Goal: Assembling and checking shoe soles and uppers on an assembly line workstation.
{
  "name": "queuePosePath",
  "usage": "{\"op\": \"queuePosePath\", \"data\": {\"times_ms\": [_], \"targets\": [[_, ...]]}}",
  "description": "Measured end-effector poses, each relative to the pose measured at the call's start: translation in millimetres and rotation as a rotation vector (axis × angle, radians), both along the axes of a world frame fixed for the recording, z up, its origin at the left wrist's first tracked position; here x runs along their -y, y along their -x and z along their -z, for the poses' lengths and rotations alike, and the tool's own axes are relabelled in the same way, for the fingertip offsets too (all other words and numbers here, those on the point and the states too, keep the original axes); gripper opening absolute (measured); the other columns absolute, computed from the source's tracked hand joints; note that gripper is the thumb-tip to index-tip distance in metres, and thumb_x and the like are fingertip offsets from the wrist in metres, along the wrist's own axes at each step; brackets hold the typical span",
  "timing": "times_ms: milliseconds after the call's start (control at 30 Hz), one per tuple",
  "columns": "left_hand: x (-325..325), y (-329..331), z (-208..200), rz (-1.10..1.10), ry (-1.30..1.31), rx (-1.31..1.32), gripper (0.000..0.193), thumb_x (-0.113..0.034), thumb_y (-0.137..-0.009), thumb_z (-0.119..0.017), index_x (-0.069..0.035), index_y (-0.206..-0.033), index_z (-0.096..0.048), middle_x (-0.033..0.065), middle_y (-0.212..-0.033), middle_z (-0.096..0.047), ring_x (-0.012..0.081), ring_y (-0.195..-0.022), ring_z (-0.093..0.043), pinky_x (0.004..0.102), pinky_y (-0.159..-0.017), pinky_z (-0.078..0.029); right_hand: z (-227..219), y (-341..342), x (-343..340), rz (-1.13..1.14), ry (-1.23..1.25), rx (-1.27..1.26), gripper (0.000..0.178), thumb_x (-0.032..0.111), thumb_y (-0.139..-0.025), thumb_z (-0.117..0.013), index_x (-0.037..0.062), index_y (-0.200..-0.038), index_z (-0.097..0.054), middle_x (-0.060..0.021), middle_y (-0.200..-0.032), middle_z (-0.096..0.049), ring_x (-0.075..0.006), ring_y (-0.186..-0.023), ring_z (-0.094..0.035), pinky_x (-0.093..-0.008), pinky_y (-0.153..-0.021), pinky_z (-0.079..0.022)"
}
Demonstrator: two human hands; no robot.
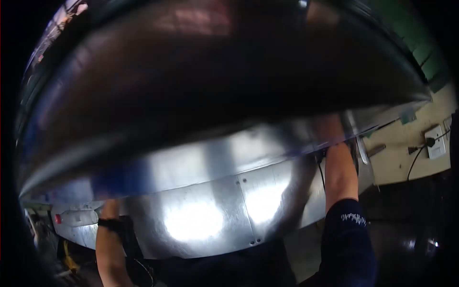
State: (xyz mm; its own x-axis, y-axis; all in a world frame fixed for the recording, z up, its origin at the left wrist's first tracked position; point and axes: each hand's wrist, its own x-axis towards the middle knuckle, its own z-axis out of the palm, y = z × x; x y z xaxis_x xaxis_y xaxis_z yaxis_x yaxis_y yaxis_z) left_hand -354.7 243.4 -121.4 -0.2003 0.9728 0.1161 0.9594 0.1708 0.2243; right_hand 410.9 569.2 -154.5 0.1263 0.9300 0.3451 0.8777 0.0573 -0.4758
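A large, dark, shiny sheet-metal panel (pixel 229 71) fills the upper view, tilted and blurred by motion. Its bright folded edge (pixel 191 167) runs across the middle, rising to the right, and mirrors blurred colours. My left hand (pixel 111 206) reaches up to this edge near its left end; only a bit of its back shows, above a dark wristband (pixel 110 224). Toward the right end, my right forearm (pixel 342 172) goes up to the same edge in a dark sleeve (pixel 349 229). The fingers of both hands are hidden, so their grip does not show.
Below the panel lies a metal-topped bench (pixel 210 229) with rivets and bright glare. A clear bottle with a red cap (pixel 79 218) lies at its left. On the right are a tool (pixel 377 149) with a dark handle and a white socket (pixel 435 142) with a black plug and cord.
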Motion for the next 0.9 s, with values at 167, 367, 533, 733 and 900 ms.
{"op": "queuePosePath", "data": {"times_ms": [167, 367, 533, 733, 900], "targets": [[37, -106, -108, 0.134, -0.058, 0.269, 0.055, -0.015, -0.078, -0.077, 0.0, -0.127, -0.057, 0.0215, -0.138, -0.047, 0.0417, -0.122, -0.053, 0.0432, -0.1, -0.048, -29, 49, -12, -0.079, -0.023, -0.041, 0.049, 0.034, -0.093, -0.059, 0.0011, -0.129, -0.058, -0.0253, -0.118, -0.065, -0.0437, -0.113, -0.06, -0.0473, -0.096, -0.047], [58, -195, -326, 0.775, -0.465, -0.043, 0.037, -0.003, -0.078, -0.07, 0.001, -0.114, -0.062, 0.0208, -0.118, -0.061, 0.0375, -0.106, -0.062, 0.0448, -0.088, -0.053, -107, 61, 175, -0.218, 0.379, -1.614, 0.026, 0.019, -0.095, -0.064, 0.0047, -0.116, -0.06, -0.0087, -0.101, -0.069, -0.018, -0.085, -0.068, -0.0308, -0.066, -0.057], [-7, -180, -425, 0.513, -0.85, -0.153, 0.032, -0.01, -0.081, -0.069, 0.0, -0.111, -0.065, 0.0181, -0.11, -0.066, 0.0364, -0.107, -0.06, 0.043, -0.095, -0.048, -95, 71, 335, 0.218, 0.827, -2.335, 0.055, 0.047, -0.097, -0.051, 0.0, -0.124, -0.05, -0.0277, -0.105, -0.059, -0.0229, -0.071, -0.059, -0.028, -0.057, -0.049], [-35, -164, -435, 0.368, -0.58, -0.141, 0.023, -0.022, -0.08, -0.074, -0.003, -0.093, -0.068, 0.0165, -0.095, -0.065, 0.0364, -0.097, -0.06, 0.0458, -0.086, -0.046, -79, 133, 426, -0.063, 0.11, -0.535, 0.072, 0.027, -0.08, -0.079, 0.005, -0.141, -0.046, -0.0165, -0.133, -0.056, -0.033, -0.115, -0.06, -0.0427, -0.099, -0.047], [75, -216, -446, 0.412, -0.666, 0.195, 0.022, -0.018, -0.084, -0.074, -0.001, -0.096, -0.066, 0.0106, -0.085, -0.063, 0.0214, -0.075, -0.059, 0.0315, -0.072, -0.048, -137, 154, 424, -0.177, 0.172, -0.206, 0.054, 0.017, -0.075, -0.077, 0.0001, -0.123, -0.059, -0.0249, -0.117, -0.063, -0.0433, -0.11, -0.059, -0.0476, -0.094, -0.048]]}}
